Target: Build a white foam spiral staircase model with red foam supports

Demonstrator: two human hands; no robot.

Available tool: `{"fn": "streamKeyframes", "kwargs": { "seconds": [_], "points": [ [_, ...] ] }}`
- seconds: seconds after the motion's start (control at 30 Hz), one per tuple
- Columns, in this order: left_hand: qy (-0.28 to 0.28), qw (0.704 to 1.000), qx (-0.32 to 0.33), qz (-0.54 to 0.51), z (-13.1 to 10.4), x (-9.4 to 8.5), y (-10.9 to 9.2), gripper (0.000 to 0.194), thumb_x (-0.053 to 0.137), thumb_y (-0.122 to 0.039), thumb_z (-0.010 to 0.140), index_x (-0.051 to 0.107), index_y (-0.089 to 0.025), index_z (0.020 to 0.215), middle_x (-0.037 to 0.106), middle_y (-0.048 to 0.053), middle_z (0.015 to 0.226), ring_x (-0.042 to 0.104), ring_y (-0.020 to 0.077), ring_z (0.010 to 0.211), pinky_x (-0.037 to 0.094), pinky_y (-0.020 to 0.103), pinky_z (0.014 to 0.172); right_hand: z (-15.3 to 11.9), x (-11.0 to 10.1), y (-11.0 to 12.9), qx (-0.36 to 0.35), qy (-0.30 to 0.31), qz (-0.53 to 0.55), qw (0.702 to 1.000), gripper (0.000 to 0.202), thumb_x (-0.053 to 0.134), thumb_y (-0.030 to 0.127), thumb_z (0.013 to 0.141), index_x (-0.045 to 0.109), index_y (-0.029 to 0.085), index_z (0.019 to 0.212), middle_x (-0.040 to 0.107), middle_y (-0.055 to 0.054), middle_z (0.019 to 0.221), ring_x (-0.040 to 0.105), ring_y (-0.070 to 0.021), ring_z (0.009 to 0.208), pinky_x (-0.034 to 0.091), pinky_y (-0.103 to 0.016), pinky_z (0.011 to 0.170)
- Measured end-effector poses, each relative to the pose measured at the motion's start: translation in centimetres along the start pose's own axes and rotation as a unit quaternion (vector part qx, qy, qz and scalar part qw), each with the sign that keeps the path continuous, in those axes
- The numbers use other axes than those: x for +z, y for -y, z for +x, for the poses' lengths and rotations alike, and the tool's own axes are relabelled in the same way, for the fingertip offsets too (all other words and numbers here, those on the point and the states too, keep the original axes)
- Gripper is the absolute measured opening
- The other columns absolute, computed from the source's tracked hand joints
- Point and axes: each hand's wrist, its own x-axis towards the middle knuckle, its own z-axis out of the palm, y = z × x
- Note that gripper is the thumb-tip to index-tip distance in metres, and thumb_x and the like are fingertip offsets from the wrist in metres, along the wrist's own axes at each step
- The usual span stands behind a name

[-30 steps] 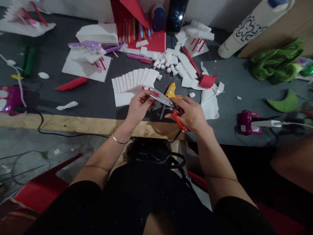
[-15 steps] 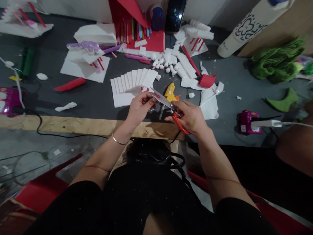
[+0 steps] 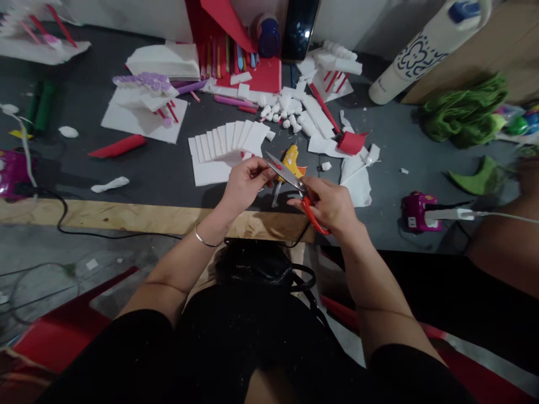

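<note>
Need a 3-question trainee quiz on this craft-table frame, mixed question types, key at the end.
1. True or false: the right hand grips the red-handled steel scissors.
2. What lies directly behind the scissor blades on the grey tabletop? A) a green felt bundle B) the yellow plastic glue gun C) a phone
3. Fill in: the left hand pinches a small ____ scrap at the blade tips.

Key: 1 true. 2 B. 3 red; the small red scrap is too tiny to tell its material.
</note>
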Motion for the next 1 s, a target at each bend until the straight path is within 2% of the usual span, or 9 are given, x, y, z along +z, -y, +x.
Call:
{"fn": "streamKeyframes", "kwargs": {
  "seconds": [0.1,0.3,0.43,0.67,0.87,1.0],
  "points": [
    [-0.003,1.000,-0.010,0.005,0.2,0.3,-0.1,0.028,0.081,-0.041,0.090,0.068,-0.019,0.080,0.067,-0.002,0.068,0.063,0.0087,0.058,0.050,0.021,0.057,0.1,-0.2,-0.2,-0.006,-0.013,0.003,1.000,0.070,0.046,0.083,0.093,0.074,0.020,0.107,0.063,-0.003,0.068,0.054,-0.0162,0.059,0.039,-0.030,0.057],
    [-0.009,0.999,-0.036,0.014,0.7,0.8,-0.1,0.024,0.081,-0.034,0.092,0.067,-0.017,0.081,0.069,-0.002,0.070,0.065,0.0085,0.060,0.050,0.019,0.058,0.2,-0.4,-0.8,0.004,-0.012,0.014,1.000,0.074,0.044,0.085,0.092,0.074,0.019,0.106,0.060,-0.001,0.064,0.052,-0.0156,0.056,0.039,-0.029,0.056],
    [-0.014,0.998,-0.055,0.009,0.9,1.2,-0.4,0.015,0.076,-0.019,0.093,0.068,-0.016,0.082,0.070,-0.001,0.073,0.065,0.0079,0.061,0.050,0.019,0.058,0.1,-0.3,-1.0,0.008,-0.009,0.020,1.000,0.072,0.043,0.084,0.093,0.073,0.019,0.105,0.058,-0.001,0.062,0.052,-0.0158,0.056,0.039,-0.029,0.056],
    [-0.006,0.998,-0.070,-0.004,1.4,1.7,-1.1,0.020,0.069,-0.005,0.094,0.065,-0.016,0.078,0.067,-0.003,0.070,0.064,0.0067,0.060,0.051,0.019,0.061,0.2,-0.6,-1.2,0.014,-0.015,0.034,0.999,0.071,0.047,0.085,0.091,0.073,0.020,0.105,0.058,0.000,0.062,0.051,-0.0147,0.053,0.040,-0.028,0.055],
    [-0.001,0.996,-0.087,-0.004,2.1,2.0,-0.8,0.021,0.068,-0.005,0.094,0.064,-0.016,0.077,0.066,-0.002,0.070,0.063,0.0069,0.060,0.052,0.019,0.062,0.4,-0.7,-2.0,0.039,0.011,0.011,0.999,0.076,0.045,0.088,0.089,0.073,0.020,0.109,0.061,-0.002,0.064,0.056,-0.0178,0.057,0.041,-0.029,0.056],
    [0.013,0.997,-0.081,0.003,2.2,1.8,-0.4,0.016,0.070,-0.006,0.091,0.066,-0.016,0.079,0.067,-0.002,0.071,0.064,0.0082,0.063,0.052,0.021,0.064,0.8,-0.2,-2.2,0.042,0.017,0.003,0.999,0.079,0.045,0.090,0.087,0.071,0.020,0.117,0.070,-0.008,0.082,0.062,-0.0210,0.066,0.045,-0.031,0.062]
  ]
}}
